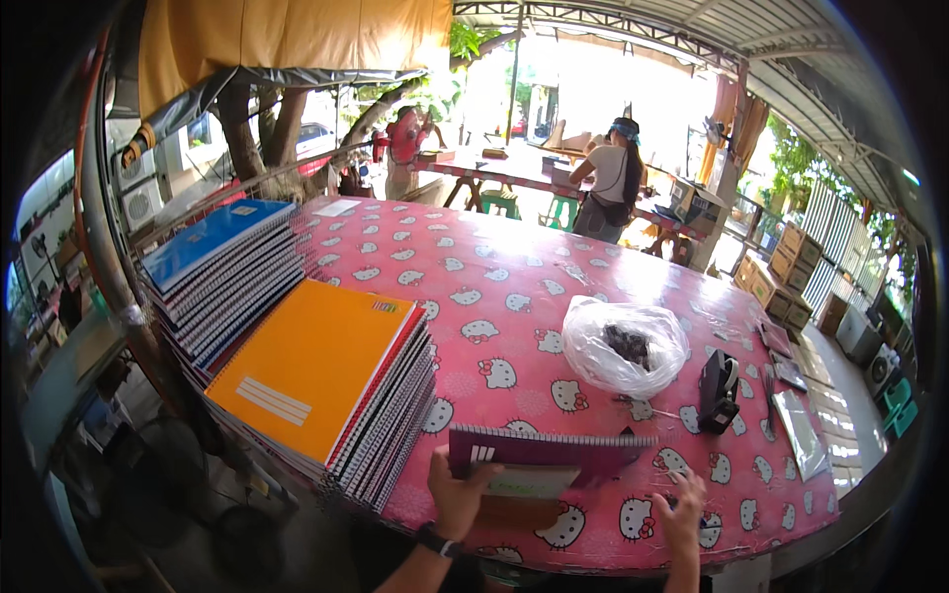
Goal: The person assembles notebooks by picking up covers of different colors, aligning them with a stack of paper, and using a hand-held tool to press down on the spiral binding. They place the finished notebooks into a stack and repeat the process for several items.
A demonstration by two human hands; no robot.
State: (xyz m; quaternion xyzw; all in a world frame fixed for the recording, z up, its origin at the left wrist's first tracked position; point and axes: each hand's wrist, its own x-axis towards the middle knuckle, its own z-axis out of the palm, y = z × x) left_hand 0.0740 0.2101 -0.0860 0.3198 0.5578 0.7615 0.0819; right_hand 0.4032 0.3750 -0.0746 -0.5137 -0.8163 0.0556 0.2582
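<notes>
My left hand (458,497), with a dark band on its wrist, grips a purple spiral notebook (554,453) by its left end. The notebook is tilted, its wire binding along the upper edge. Against its lower part, by my left thumb, is a pale card (529,481) with greenish marks; below that shows a brown flat piece (516,513). Over the table to the right of the notebook, my right hand (680,512) is open, fingers apart, touching no notebook. Left of my left hand stands a tall stack of spiral notebooks with an orange cover (311,366) on top.
A second notebook stack, blue on top (217,237), stands behind the orange one. On the pink patterned table cover (465,331) are a white plastic bag (588,346) with dark contents, a black tape dispenser or similar device (718,393) and clear packets (799,435). A person (608,178) stands at a farther table.
</notes>
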